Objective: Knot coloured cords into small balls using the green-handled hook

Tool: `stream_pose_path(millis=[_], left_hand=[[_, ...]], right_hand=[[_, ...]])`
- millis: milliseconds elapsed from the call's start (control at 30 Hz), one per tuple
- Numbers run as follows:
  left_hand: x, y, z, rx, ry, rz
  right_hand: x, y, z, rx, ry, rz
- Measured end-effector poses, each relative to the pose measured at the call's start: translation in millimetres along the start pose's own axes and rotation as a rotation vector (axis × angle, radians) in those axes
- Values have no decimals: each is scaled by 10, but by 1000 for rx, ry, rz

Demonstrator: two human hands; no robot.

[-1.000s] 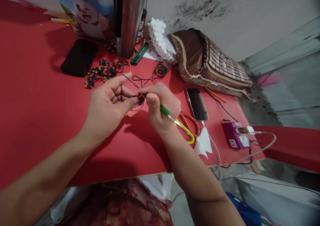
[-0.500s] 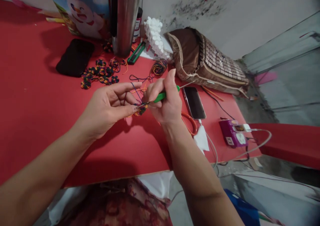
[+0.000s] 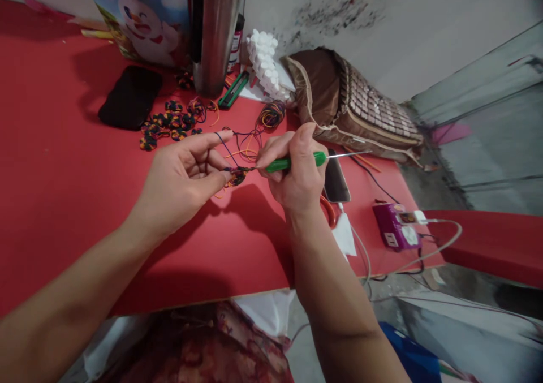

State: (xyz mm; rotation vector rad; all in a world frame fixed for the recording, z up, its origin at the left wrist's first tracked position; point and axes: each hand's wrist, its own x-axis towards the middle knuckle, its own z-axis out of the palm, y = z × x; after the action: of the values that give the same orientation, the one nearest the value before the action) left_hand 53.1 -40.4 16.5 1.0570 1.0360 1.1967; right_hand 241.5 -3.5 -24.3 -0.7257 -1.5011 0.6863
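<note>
My left hand (image 3: 180, 176) pinches a small multicoloured crocheted piece (image 3: 237, 176) between thumb and fingers, with dark yarn running over its raised index finger. In my right hand (image 3: 297, 165) is a green-handled hook (image 3: 278, 164), its thin metal shaft pointing right and its other tip near the piece's right edge. Behind the hands lies a coil of dark and orange yarn (image 3: 271, 114), with loose strands trailing toward the piece. Several similar crocheted pieces (image 3: 173, 120) rest on the red table (image 3: 63, 173), beyond my left hand.
A black case (image 3: 130, 97), a steel flask (image 3: 218, 38), a green cutter (image 3: 233, 90) and a white beaded item (image 3: 265, 60) stand or lie behind. At right are a brown cushion (image 3: 356, 100), a phone (image 3: 337, 182), orange scissors handles (image 3: 328, 210) and a purple power box (image 3: 390, 227).
My right hand has moved right with the hook, whose tip has drawn away from my left fingertips to the piece's right edge. The hand now covers part of the phone.
</note>
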Motion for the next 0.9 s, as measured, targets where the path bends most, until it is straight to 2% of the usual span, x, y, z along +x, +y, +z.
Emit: stream_pose_path(millis=[300,533,900], left_hand=[[15,-30,-12,-26,61,41],[4,5,2,12,66,7],[1,-16,17,-5,104,-13]], right_hand=[[-49,-186,61,-104,93,-54],[-71,-173,43,-200,66,-104],[-105,-305,130,-309,36,-162]])
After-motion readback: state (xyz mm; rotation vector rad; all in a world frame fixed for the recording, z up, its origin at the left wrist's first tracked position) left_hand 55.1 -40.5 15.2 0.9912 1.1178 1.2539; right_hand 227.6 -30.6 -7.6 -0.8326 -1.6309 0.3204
